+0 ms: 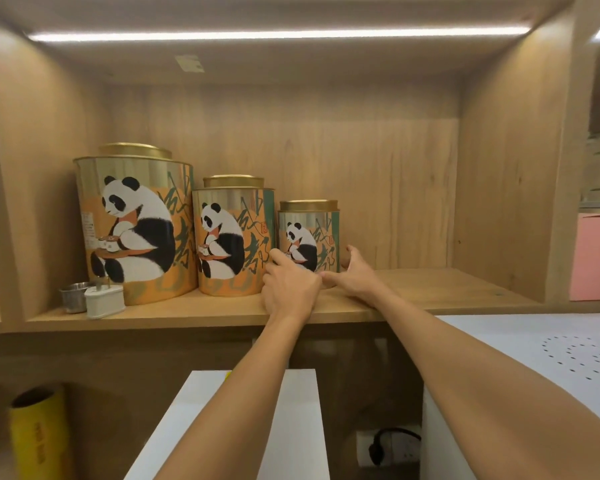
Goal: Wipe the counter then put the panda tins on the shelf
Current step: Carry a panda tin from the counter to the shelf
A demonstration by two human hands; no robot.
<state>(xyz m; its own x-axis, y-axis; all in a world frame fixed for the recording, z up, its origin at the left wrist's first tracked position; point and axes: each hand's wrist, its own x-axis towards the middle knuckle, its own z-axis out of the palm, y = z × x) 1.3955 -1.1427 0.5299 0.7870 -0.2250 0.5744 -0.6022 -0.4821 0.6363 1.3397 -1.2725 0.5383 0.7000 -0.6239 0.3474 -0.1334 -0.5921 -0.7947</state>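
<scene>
Three gold-lidded panda tins stand in a row on the wooden shelf (447,289): a large panda tin (132,223) at the left, a medium panda tin (234,237) beside it, and a small panda tin (309,237) to the right. Both my hands are at the base of the small tin, which rests upright on the shelf. My left hand (290,285) presses its index finger against the tin's lower left side. My right hand (352,271) cups the lower right side with the thumb up. The tin's bottom edge is hidden behind my hands.
A small metal cup (73,296) and a white plug adapter (104,301) sit at the shelf's front left. Below are a yellow roll (39,431), a white box top (291,427), a perforated white panel (551,358) and a wall socket (385,448). A pink box (594,258) fills the compartment to the right.
</scene>
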